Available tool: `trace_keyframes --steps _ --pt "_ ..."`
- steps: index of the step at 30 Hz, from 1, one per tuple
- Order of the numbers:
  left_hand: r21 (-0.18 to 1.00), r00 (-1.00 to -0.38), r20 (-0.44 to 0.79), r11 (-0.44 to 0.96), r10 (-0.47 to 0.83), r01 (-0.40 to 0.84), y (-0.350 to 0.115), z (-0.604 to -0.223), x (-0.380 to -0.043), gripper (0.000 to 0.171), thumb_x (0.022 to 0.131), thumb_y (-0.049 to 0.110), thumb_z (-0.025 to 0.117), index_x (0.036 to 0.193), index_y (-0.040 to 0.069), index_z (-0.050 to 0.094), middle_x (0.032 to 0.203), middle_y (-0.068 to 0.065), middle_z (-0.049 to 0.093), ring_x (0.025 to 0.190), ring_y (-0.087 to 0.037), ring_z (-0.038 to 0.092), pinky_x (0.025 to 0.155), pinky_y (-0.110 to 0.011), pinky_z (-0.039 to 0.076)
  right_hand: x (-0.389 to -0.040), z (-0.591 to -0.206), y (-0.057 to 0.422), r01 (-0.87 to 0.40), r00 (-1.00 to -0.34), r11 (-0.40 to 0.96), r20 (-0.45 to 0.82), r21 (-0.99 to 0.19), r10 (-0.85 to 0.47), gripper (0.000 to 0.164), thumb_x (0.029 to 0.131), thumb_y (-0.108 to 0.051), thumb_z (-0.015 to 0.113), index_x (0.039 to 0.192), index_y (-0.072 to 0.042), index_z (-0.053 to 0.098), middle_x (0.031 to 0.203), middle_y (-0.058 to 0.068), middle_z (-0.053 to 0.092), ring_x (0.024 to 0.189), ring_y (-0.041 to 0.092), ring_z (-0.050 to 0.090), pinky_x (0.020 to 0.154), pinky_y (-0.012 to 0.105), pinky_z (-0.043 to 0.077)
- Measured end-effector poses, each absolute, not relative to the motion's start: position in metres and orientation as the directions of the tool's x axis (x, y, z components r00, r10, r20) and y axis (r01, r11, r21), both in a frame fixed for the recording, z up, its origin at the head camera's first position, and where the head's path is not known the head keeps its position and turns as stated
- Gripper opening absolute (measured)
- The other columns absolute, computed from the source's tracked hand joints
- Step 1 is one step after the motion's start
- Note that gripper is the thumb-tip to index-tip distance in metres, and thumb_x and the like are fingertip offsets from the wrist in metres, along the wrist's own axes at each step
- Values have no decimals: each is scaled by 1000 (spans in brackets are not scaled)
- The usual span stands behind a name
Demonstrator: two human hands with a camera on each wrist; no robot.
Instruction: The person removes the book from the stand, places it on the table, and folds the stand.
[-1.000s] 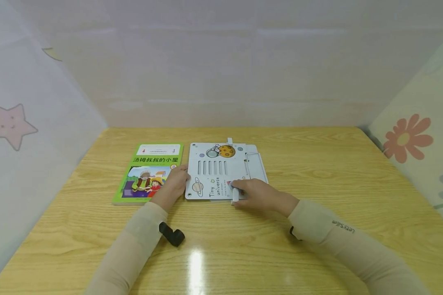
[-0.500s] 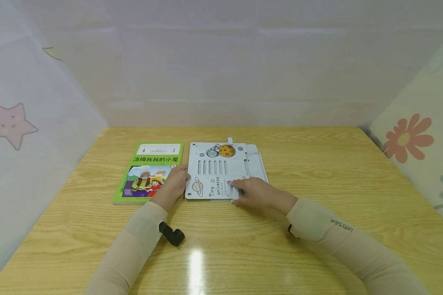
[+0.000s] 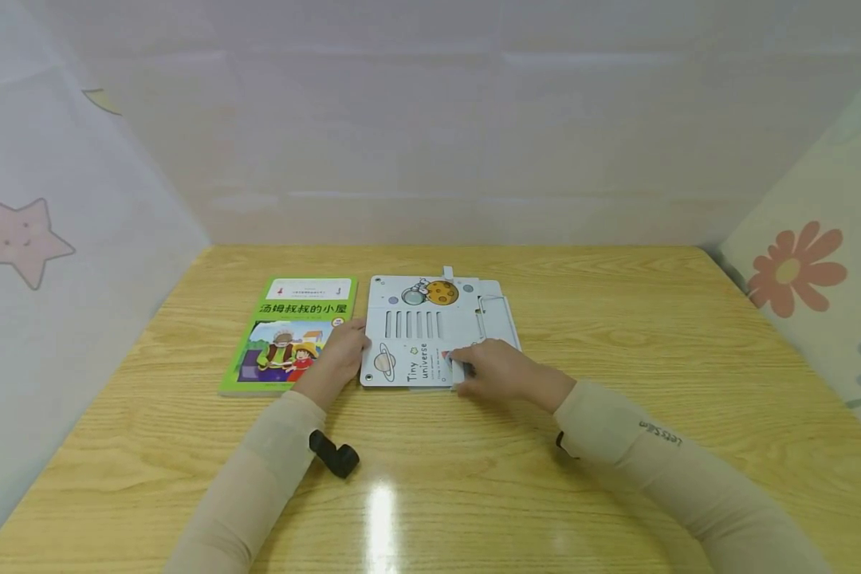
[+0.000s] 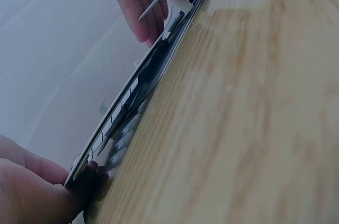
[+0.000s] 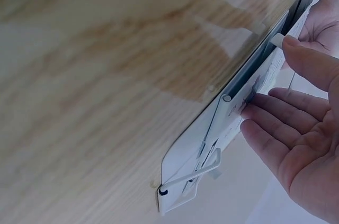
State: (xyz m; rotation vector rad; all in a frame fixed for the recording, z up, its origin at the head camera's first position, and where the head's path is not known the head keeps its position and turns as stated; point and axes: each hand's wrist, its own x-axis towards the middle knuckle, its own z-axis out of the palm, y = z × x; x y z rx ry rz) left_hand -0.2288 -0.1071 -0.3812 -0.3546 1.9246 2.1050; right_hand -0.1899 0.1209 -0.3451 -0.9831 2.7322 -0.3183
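A white folding book stand [image 3: 461,323] with space drawings and "Tiny universe" print lies folded nearly flat on the table. My left hand [image 3: 340,357] grips its left edge, and in the left wrist view the left thumb and fingers lie around that edge. At the near edge, toward the right, my right hand [image 3: 502,373] holds a white page clip [image 3: 458,373] between thumb and forefinger. In the right wrist view the right thumb [image 5: 304,60] presses the clip's end, while the other fingers extend along the printed face. The left wrist view shows the clip's hooked shape [image 4: 177,2].
A green-covered picture book [image 3: 247,371] lies left of the stand, partly behind my left hand. A second clip [image 3: 448,273] sticks out at the stand's far edge, and a wire support [image 3: 498,298] lies on its right part. Patterned cloth walls surround the wooden table [image 3: 617,319].
The near page clip has shifted inward, so less of it sticks out past the stand's near edge. My right hand has moved slightly up and left with it; my left hand stays put.
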Motion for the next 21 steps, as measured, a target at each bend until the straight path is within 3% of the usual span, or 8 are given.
trace_keyframes --steps 5,21 --pt "927 -931 -364 -81 28 -365 -107 -381 -229 58 77 -16 32 133 -4 24 137 -14 24 126 -23 15 101 -30 16 -192 -343 121 -588 -755 761 -149 -276 -638 51 76 -29 65 119 -5 52 48 -7 33 44 5 30 42 18 24" --pt "933 -937 -347 -90 38 -349 -108 -383 -229 57 77 -16 32 133 -4 23 137 -15 25 126 -24 14 101 -31 15 -201 -343 125 -627 -715 725 -161 -284 -681 51 75 -33 66 118 -7 54 51 -8 35 47 5 29 45 18 24"
